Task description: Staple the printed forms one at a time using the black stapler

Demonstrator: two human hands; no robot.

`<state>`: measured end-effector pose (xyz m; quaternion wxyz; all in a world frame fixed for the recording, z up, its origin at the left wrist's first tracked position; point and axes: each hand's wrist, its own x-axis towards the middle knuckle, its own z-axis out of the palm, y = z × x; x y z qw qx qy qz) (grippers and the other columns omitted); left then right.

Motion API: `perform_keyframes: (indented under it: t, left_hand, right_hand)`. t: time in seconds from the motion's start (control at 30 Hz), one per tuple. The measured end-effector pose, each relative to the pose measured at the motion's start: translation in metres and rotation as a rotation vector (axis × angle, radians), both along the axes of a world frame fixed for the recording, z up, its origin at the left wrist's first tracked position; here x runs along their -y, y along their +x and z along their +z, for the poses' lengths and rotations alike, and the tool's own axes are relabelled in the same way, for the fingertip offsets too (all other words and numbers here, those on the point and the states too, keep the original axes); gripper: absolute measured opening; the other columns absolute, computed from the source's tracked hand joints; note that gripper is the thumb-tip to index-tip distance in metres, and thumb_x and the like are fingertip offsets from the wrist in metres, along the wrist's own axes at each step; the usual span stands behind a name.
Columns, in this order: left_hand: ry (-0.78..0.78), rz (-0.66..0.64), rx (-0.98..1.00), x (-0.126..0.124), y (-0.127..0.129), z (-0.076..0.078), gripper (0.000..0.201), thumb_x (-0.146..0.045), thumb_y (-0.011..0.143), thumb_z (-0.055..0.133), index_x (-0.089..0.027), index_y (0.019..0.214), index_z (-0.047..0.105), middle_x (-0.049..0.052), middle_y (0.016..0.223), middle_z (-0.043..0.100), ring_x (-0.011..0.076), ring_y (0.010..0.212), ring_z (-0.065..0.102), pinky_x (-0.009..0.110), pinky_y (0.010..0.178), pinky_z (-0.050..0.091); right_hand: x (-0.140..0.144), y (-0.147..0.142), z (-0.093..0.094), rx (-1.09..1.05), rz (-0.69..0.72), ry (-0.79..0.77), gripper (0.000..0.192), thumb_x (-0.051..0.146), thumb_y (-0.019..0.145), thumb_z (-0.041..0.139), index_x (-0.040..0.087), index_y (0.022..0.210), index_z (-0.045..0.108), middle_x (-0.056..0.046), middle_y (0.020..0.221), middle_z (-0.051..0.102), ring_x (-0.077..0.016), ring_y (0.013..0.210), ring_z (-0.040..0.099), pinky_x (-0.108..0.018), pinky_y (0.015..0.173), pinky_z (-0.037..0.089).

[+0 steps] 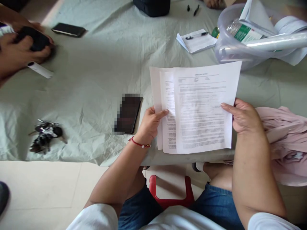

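Note:
Several printed sheets of paper (201, 118) are spread like a fan between my two hands, above the near edge of the covered table. My left hand (153, 123) grips their left side, with the thumb lying on top of the print. On the right edge, my right hand (244, 115) pinches the front sheet, its thumb over the text; the fingers behind are hidden. A phone (128, 113) with a dark, partly pixelated screen lies just left of my left hand. Beside my right forearm is a bundle of pink cloth (285, 134).
A clear plastic tub (223, 48) holds a bottle and papers at the back right. Next to it lies a paper stack (199, 41) with a pen. Keys (46, 134) and another phone (68, 29) are on the left. Another person's hands (21, 48) hold a black object. A red stool (172, 201) stands below.

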<state>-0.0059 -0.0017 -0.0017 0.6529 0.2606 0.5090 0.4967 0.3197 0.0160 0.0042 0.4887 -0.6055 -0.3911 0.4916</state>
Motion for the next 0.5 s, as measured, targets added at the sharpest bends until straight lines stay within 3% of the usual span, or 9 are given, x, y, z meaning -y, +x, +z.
perform_keyframes:
  t: [0.17,0.33,0.5]
  left_hand:
    - [-0.004,0.004,0.003,0.000,0.001,0.001,0.044,-0.038,0.057,0.108,-0.018,0.089,0.086,0.010,0.096,0.088,0.0297,0.085,0.082,0.043,0.082,0.068]
    - [0.010,-0.036,0.000,0.001,0.004,0.006,0.047,-0.043,0.057,0.109,-0.019,0.091,0.085,0.011,0.096,0.088,0.0342,0.090,0.084,0.046,0.080,0.069]
    - [0.017,-0.019,0.005,0.001,0.007,0.002,0.049,-0.049,0.063,0.104,-0.019,0.094,0.081,0.011,0.090,0.086,0.0335,0.089,0.083,0.042,0.076,0.067]
  right_hand:
    - [0.001,-0.013,0.001,-0.005,0.055,-0.055,0.057,0.056,0.053,0.110,0.034,0.099,0.085,-0.004,0.109,0.089,-0.0393,0.110,0.084,-0.062,0.108,0.068]
    - [0.004,-0.023,0.002,-0.021,0.120,-0.081,0.055,0.054,0.054,0.109,0.031,0.099,0.086,-0.005,0.111,0.089,-0.0380,0.115,0.083,-0.057,0.113,0.065]
    - [0.000,-0.020,-0.007,0.086,0.021,-0.061,0.051,0.049,0.053,0.108,0.028,0.091,0.080,-0.004,0.102,0.088,-0.0347,0.099,0.084,-0.056,0.101,0.068]
